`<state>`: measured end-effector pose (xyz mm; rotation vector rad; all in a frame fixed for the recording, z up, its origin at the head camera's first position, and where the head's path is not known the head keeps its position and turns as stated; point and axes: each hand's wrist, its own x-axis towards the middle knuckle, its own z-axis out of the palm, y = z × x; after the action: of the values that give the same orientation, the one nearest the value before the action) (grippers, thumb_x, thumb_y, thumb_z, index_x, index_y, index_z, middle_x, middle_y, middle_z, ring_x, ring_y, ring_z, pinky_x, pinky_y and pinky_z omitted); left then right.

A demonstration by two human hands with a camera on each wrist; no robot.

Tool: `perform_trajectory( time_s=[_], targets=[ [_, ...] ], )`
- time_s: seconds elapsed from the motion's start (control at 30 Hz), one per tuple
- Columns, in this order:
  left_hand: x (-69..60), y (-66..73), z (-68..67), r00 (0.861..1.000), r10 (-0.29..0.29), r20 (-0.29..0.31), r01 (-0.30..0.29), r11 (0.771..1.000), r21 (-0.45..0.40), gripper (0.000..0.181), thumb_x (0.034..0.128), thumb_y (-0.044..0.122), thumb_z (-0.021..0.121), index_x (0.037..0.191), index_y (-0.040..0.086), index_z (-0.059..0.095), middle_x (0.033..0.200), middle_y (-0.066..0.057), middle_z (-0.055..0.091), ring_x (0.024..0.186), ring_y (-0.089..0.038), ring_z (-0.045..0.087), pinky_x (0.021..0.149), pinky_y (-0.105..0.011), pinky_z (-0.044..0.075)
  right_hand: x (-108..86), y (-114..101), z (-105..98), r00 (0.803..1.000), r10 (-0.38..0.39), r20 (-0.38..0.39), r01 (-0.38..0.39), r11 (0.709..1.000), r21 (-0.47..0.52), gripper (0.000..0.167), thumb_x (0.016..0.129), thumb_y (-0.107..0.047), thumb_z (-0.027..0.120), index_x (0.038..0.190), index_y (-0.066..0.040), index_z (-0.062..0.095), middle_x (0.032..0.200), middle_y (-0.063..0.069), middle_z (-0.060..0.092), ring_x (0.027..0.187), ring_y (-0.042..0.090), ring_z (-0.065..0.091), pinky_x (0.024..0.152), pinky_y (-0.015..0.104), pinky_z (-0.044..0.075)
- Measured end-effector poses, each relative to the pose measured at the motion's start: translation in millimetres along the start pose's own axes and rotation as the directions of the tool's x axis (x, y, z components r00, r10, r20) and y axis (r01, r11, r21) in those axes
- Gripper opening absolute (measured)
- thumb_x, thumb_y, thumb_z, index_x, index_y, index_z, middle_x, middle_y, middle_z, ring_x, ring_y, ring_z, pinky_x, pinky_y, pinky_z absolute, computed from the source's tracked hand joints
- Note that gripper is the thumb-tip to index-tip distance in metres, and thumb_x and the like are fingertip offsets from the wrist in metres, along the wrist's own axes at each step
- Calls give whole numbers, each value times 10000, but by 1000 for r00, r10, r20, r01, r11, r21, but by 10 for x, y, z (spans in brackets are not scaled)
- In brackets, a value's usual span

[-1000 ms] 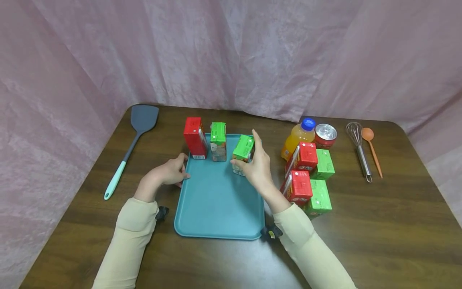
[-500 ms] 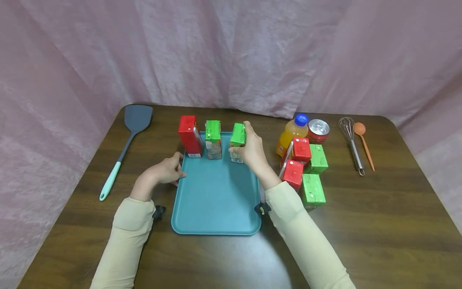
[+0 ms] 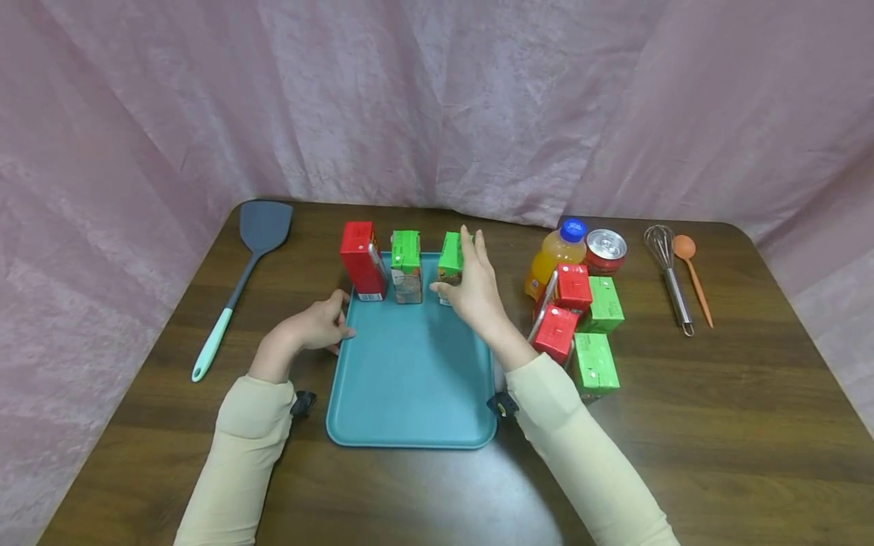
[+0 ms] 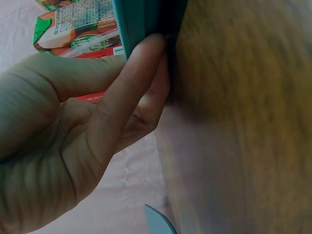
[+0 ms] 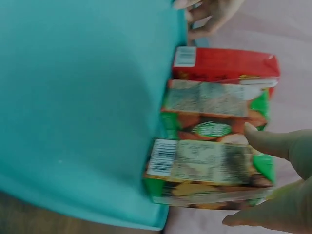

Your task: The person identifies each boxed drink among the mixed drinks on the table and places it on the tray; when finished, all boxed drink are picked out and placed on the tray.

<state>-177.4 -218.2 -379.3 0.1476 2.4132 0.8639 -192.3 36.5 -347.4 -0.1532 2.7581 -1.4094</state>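
The left edge of the teal tray is pinched by my left hand, thumb above and fingers beneath in the left wrist view. My right hand has its fingers straight and spread around a green juice box upright at the tray's back right. In the right wrist view, thumb and fingers stand apart from that juice box. To its left are a second green juice box and a red juice box, both upright along the back. The right hand partly covers the nearest carton.
Right of the tray stand two red juice boxes, two green juice boxes, an orange drink bottle and a can. A whisk and an orange spoon lie far right. A spatula lies left.
My right hand has carried the green juice box back and slightly left to the tray's rear, then let go, its fingers straightening. The left hand keeps its hold on the tray edge.
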Motion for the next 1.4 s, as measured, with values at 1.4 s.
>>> perform_trajectory(
  time_s=[1.4],
  targets=[
    [35,19,11,999,-36,4,36,999,15,588,914,90,584,1368,-25,228,864,-128,509,668,-189,600,699,-322,512,-1021,648,-1149,957,-283,70,290,905,-310,712,640,-190,864,1232,-5,514,1126,195,592,956,325,590,745,466,540]
  ],
)
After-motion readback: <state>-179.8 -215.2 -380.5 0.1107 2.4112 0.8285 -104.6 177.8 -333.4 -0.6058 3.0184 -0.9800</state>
